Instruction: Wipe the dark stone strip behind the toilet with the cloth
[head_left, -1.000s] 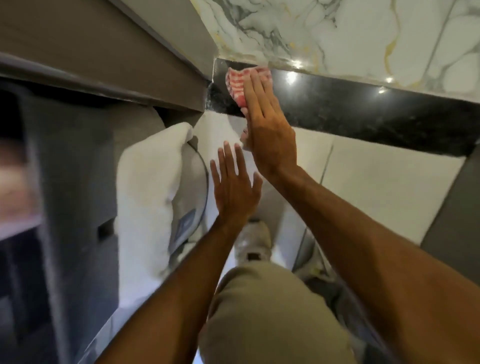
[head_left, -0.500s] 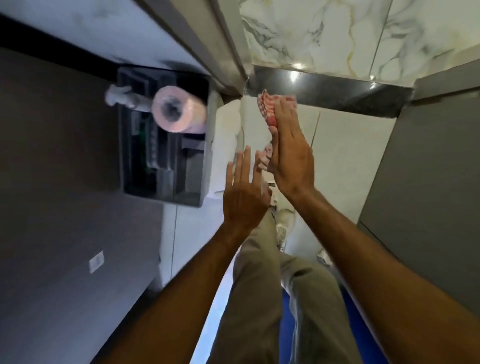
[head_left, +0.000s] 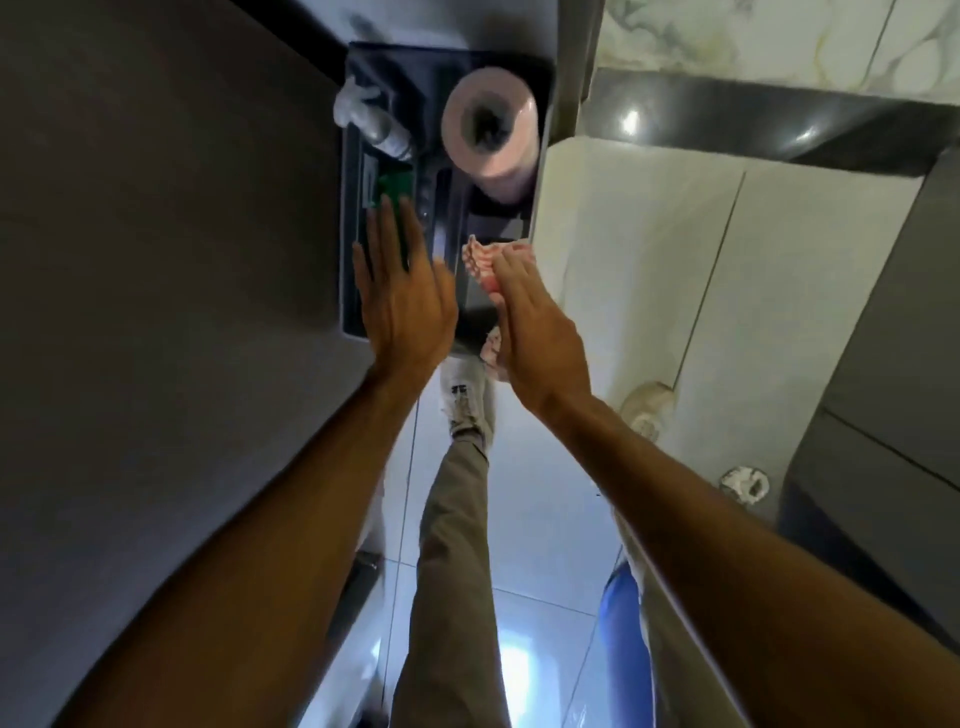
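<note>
The dark stone strip (head_left: 737, 122) runs along the upper right, glossy with light spots, below the marble wall. My right hand (head_left: 535, 332) holds the pink-and-white cloth (head_left: 480, 260) under flat fingers, away from the strip and in front of the dark recessed holder. My left hand (head_left: 405, 296) is beside it with fingers spread and nothing in it, over the holder's lower part.
A dark recessed holder (head_left: 363, 234) carries a pink toilet-paper roll (head_left: 491, 132) and a white spray fitting (head_left: 369, 122). Cream wall tiles (head_left: 639, 249) lie below the strip. A grey panel (head_left: 893, 332) stands at right. My legs and shoes are on the glossy floor (head_left: 535, 519).
My right hand with the cloth has come off the stone strip and moved down and left to the holder. My left hand moved along; the view swung left.
</note>
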